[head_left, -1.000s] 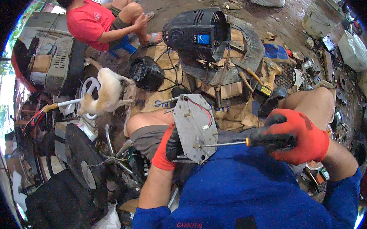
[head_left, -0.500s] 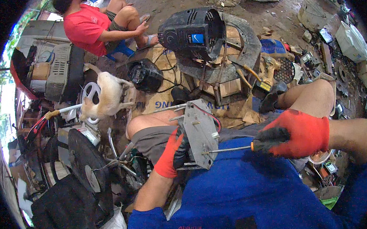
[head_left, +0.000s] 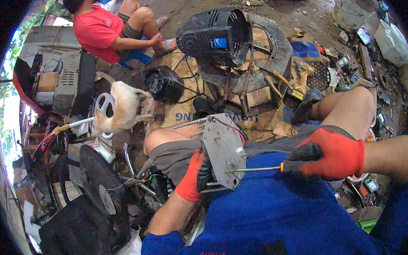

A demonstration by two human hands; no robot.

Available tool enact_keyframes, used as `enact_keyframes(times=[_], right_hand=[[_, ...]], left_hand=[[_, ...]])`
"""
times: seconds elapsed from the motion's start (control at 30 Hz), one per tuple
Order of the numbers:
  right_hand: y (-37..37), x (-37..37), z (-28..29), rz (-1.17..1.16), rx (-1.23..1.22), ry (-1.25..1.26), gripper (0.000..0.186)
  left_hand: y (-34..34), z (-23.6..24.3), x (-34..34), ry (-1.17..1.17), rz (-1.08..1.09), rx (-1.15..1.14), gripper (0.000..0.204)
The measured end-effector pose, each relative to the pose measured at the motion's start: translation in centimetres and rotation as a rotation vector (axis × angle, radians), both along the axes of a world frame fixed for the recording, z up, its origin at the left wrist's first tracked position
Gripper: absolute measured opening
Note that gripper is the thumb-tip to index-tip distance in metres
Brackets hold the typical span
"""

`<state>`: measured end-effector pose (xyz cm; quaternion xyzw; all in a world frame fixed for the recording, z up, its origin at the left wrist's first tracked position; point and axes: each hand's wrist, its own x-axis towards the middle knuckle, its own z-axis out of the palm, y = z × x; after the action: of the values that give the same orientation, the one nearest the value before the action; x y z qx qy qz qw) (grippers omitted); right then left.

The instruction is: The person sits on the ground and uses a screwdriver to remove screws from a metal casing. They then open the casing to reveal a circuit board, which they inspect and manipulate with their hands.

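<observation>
Gloved in red and black, my left hand (head_left: 195, 177) is closed round the left side of a grey metal plate assembly (head_left: 225, 152) held above my lap. The plate stands tilted, with several rods or posts sticking out of it and a red wire behind its upper edge. My right hand (head_left: 329, 153), in a matching glove, grips a screwdriver (head_left: 258, 169) by its handle, mostly hidden by the fingers; an orange collar shows. Its shaft points left, and the tip touches the lower part of the plate, near a small fastener too fine to make out.
Ahead stands a black plastic housing (head_left: 212, 38) on a metal stand, with a yellow cordless drill (head_left: 301, 79) to its right. A pale cat (head_left: 123, 106) is at my left, near a seated person in red (head_left: 97, 31). Scrap parts crowd both sides.
The plate assembly has turned slightly in my left hand, its face showing more. The screwdriver stays against it. The view has shifted a little, and the cat's position is nearly the same.
</observation>
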<state>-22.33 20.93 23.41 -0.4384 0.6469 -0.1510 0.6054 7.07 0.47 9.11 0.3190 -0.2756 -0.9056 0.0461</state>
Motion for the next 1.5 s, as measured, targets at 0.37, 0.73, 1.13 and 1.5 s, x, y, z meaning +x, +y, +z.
enact_keyframes(times=[0.37, 0.73, 1.13, 1.5], right_hand=[[0.1, 0.3, -0.5, -0.014, -0.082, -0.023, 0.033], [0.9, 0.1, -2.2, 0.589, -0.909, 0.686, 0.044], [-1.1, -1.4, -1.4, -0.535, -0.224, -0.342, 0.044], [1.1, -1.6, -2.6, -0.478, -0.265, -0.178, 0.040]], left_hand=[[1.2, 1.2, -0.4, -0.042, 0.010, 0.033, 0.070], [1.3, 1.9, -0.8, -0.002, -0.024, 0.123, 0.066], [0.8, -4.1, -0.2, 0.225, 0.162, -0.012, 0.073], [1.3, -2.8, -1.5, 0.350, 0.152, 0.083, 0.068]])
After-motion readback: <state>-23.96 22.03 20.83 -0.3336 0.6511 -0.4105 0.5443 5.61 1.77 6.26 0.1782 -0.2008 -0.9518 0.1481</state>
